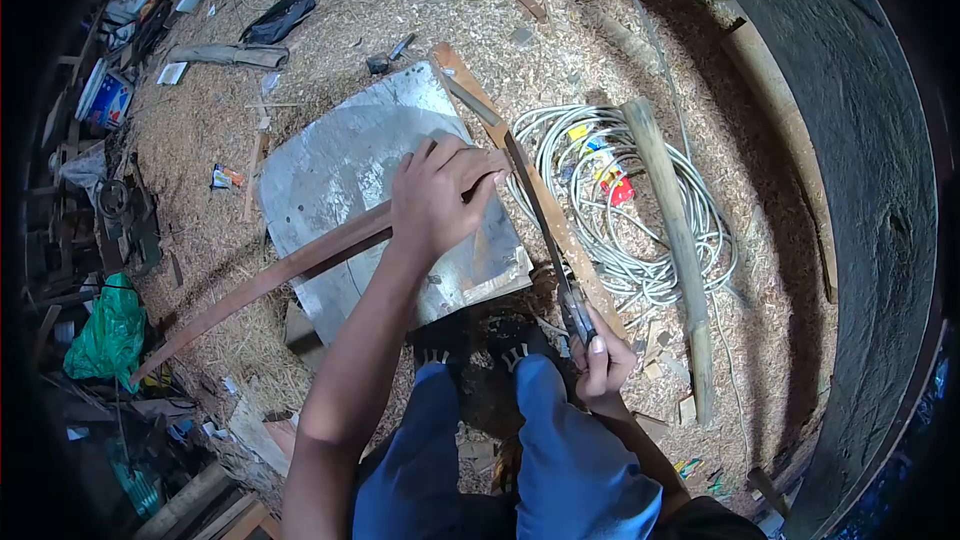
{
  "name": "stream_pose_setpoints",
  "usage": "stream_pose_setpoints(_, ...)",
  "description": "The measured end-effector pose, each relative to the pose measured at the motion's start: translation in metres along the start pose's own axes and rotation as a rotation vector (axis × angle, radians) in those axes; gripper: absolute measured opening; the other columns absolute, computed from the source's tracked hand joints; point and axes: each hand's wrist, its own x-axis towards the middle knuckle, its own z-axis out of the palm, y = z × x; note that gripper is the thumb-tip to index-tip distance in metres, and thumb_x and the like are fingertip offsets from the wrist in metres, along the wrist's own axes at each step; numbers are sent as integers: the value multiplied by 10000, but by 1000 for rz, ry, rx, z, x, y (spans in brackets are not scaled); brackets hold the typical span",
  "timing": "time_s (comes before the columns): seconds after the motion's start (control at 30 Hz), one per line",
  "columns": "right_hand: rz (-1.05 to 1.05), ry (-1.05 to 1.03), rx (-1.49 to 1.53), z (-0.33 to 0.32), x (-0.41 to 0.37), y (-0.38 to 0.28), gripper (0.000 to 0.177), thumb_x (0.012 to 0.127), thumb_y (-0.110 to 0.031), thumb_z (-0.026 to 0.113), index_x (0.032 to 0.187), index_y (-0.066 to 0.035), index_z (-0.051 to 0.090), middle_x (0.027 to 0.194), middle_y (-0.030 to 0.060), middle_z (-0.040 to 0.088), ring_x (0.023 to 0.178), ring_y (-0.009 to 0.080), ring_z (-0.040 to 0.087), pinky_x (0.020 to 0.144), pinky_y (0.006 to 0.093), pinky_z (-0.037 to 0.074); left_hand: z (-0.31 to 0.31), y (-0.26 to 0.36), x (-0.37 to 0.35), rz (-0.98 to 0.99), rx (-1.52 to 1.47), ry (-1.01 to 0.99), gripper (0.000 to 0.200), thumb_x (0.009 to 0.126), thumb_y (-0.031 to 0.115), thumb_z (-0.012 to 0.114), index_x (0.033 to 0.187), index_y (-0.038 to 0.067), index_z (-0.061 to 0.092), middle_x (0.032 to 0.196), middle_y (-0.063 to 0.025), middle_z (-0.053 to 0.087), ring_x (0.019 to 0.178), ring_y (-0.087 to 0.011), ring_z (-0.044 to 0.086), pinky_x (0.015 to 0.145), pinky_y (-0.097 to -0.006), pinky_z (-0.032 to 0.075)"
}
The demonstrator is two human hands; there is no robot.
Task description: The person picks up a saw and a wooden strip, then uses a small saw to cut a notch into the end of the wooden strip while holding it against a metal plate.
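Observation:
A long reddish-brown wooden strip (300,260) lies across a worn metal-topped work block (340,160), its far end reaching past the left side. My left hand (432,195) is closed over the strip near its right end, pressing it on the block. In my right hand (603,360) is the handle of a saw (541,210). Its long, narrow dark blade points away from me and passes beside the strip's right end, at the block's right edge. Whether the teeth touch the wood cannot be made out.
A coil of pale cable (650,260) lies at the right, with a round wooden pole (670,230) across it. A flat board (570,230) runs along the block's right side. Shavings cover the floor. A green plastic bag (108,330) and scrap are at the left; a large timber (870,140) curves at far right.

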Motion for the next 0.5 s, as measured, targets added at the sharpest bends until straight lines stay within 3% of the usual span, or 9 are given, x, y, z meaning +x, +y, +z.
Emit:
stream_pose_setpoints(0.3,-29,-42,-37,0,7,-5,497,1086,-215,472,1409,149,571,620,-4,508,515,64,391,490,254,304,-1,1,7,-52,-59,14,187,861,287,822,964,130,816,882,-41,689,872,-272,668,763,-398,531)
stream_pose_setpoints(0.37,-1,-36,5,-5,-2,-9,455,1041,-156,490,1400,91,620,631,-6,561,539,40,450,513,223,338,1,0,5,-43,-64,27,169,855,275,826,959,143,821,880,-38,696,867,-272,671,762,-392,535)
stream_pose_setpoints(0.5,-18,-80,-49,2,25,-8,466,1045,-171,516,1424,87,603,615,7,561,526,44,451,508,224,338,1,0,6,-32,-82,-3,201,844,279,840,960,117,819,904,-49,712,898,-269,685,777,-394,540)
